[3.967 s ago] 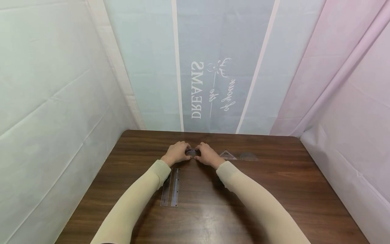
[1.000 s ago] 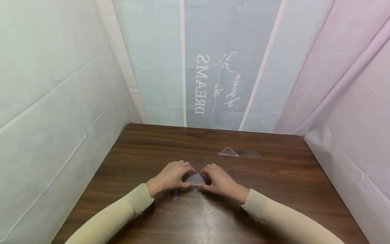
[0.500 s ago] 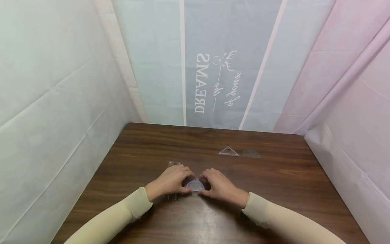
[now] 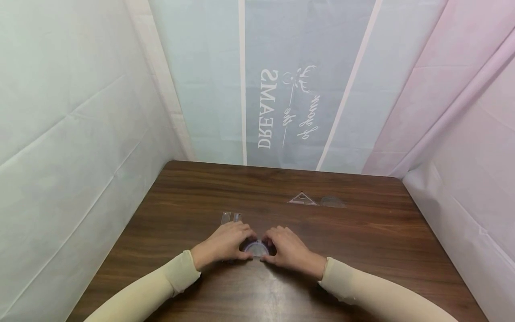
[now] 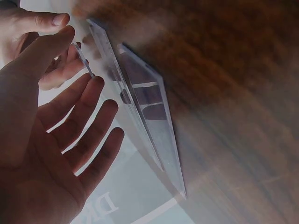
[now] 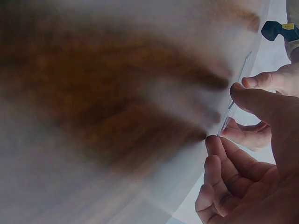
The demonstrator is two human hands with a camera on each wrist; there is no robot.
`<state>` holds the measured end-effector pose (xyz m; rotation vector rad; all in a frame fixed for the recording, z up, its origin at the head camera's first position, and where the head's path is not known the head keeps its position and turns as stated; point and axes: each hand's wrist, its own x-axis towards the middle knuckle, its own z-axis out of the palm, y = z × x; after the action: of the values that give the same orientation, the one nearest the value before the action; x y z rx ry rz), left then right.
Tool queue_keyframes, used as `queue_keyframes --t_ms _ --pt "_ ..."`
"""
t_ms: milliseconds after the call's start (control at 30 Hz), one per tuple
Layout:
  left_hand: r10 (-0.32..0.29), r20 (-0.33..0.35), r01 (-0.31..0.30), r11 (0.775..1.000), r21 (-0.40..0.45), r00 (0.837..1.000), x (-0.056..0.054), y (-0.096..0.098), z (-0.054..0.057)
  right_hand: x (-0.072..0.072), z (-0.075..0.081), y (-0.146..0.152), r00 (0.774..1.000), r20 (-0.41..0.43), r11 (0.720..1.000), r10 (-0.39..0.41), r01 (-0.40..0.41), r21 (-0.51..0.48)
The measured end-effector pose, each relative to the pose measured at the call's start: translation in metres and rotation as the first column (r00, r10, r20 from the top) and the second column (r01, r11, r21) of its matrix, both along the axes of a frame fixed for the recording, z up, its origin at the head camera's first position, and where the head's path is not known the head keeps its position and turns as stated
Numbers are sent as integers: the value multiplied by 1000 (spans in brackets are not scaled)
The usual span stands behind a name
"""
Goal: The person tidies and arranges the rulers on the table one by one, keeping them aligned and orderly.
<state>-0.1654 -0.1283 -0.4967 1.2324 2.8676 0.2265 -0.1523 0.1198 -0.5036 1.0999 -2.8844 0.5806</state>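
A clear half-round protractor [image 4: 256, 249] lies between my two hands near the middle of the table. My left hand [image 4: 225, 241] pinches its left side between thumb and fingertips, and my right hand [image 4: 291, 251] pinches the right side. From the left wrist, the protractor [image 5: 84, 59] appears edge-on as a thin clear strip. Two clear rulers [image 4: 226, 217] [image 4: 238, 217] lie side by side just beyond my left hand, which covers most of their length. In the left wrist view, the rulers [image 5: 175, 158] run close past the fingertips.
Farther back on the brown wooden table [image 4: 193, 188] lie a clear set square [image 4: 302, 200] and, to its right, a faint clear half-round piece [image 4: 333, 202]. A printed cloth [image 4: 217, 89] hangs behind the table, with pale cloth [image 4: 80, 134] at the left side.
Both hands have brought the protractor from near the table's far edge toward me, to the right of the rulers. In the last second it has come slightly nearer still.
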Motion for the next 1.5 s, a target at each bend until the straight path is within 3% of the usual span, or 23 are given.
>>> queue_keyframes --t_ms 400,833,1500 --pt "-1 -5 1 1000 -1 1000 4 0 1 4 -1 -2 998 -61 1000 2 -1 17" --pt "-34 -74 31 998 -49 997 10 2 3 7 -3 -3 1000 -25 999 -5 6 38" --pt "-26 -90 20 998 -67 996 13 3 -2 10 -3 -3 998 -63 997 -9 13 70"
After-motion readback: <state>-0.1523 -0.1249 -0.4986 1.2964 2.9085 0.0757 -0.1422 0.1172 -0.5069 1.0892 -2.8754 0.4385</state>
